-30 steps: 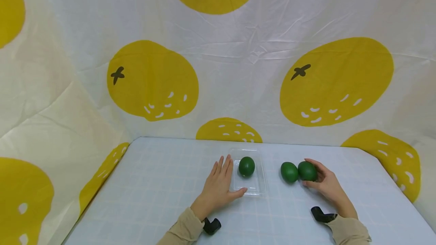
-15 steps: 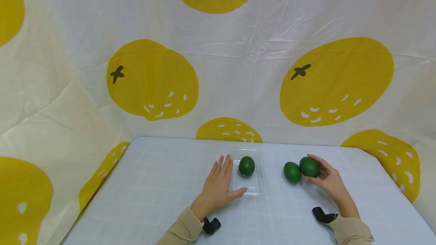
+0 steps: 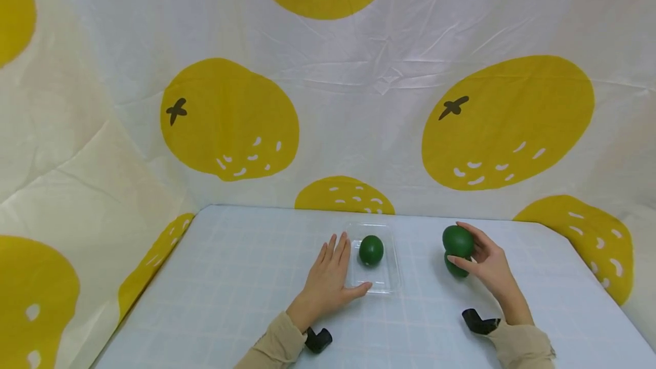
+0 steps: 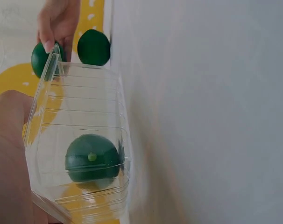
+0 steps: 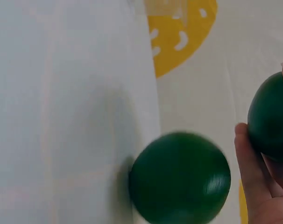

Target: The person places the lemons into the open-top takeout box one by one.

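My right hand [image 3: 493,269] pinches a smooth, dark green oval fruit [image 3: 458,240] between thumb and fingers, raised off the table. A second green fruit [image 5: 181,179] lies on the tabletop below it, partly hidden by the thumb and the held fruit in the head view. My left hand [image 3: 326,282] rests along the left side of a clear plastic tray [image 3: 390,285], its fingers straight and its thumb spread at the near edge. Inside that tray sits another green fruit [image 3: 371,250]; its pale stem end shows in the left wrist view.
A pale checked cloth covers the table [image 3: 230,278]. Behind it hangs a white curtain [image 3: 359,118] printed with large yellow fruits, and more of this cloth stands along the left side. Black wrist mounts [image 3: 319,340] show at both sleeves.
My right hand has lifted its green fruit and moved it slightly left, above the second one. That second fruit has shifted right on the table. My left hand has stayed at the tray.
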A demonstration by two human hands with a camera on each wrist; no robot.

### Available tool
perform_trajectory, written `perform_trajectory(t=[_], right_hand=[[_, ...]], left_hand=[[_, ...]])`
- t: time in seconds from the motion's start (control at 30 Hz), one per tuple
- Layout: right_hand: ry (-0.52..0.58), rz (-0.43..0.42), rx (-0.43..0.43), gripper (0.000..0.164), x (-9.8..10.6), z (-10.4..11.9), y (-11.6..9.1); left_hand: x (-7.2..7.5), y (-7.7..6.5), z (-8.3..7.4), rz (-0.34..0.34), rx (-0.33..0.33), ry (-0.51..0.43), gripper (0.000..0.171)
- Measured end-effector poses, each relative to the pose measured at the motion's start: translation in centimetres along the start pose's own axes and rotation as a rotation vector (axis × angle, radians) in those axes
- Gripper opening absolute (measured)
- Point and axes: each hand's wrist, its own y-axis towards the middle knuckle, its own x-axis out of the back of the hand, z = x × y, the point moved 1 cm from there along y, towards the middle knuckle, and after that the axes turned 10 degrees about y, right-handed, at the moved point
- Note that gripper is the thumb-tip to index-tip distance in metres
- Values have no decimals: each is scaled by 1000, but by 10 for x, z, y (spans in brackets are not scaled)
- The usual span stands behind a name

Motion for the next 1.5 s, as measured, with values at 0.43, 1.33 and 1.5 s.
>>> perform_trajectory(t=[0.43,1.33,1.5], right_hand=[[-48,92,81,78,-59,34,8],[-555,195,88,71,-139,33,-3],[-585,197,70,70,-144,32,-5]], left_hand=[[1,0,-1,-1,-3,5,105],[2,0,-1,8,-6,-7,106],[2,0,-2,0,-9,-15,106]])
